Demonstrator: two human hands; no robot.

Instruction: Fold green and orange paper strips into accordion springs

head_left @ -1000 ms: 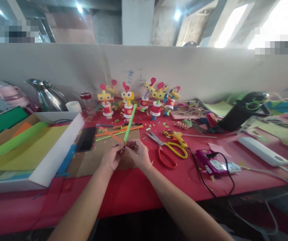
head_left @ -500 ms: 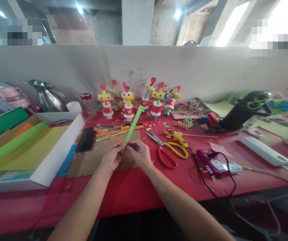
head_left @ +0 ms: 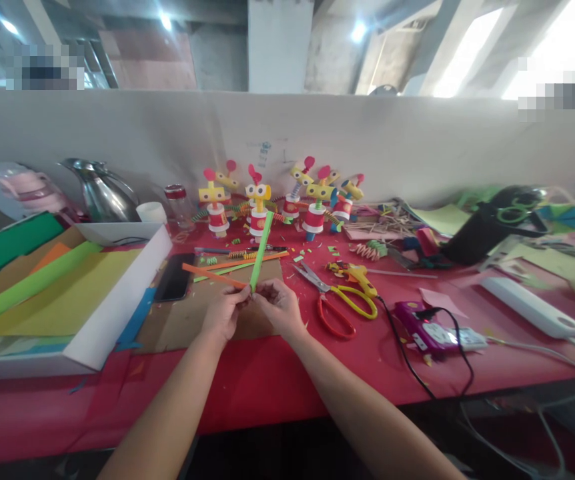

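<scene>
While left hand (head_left: pixel 225 313) and right hand (head_left: pixel 281 307) meet above the cardboard (head_left: pixel 180 327), each grip pinches the meeting ends of one orange strip (head_left: pixel 215 275) and one green strip (head_left: pixel 262 250); green's long axis points away, orange's leftward, past the left hand. Right of cardboard: one pair of scissors (head_left: pixel 324 288), one glue gun (head_left: pixel 362 275)

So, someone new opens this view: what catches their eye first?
Probably the yellow-headed, red-and-white craft figures standing at the back centre of the red-covered table. Next, in front of them, a bright green paper strip and an orange paper strip, meeting where the left hand and right hand pinch them. Then the metal scissors with one red and one yellow handle, lying right of the hands.
</scene>
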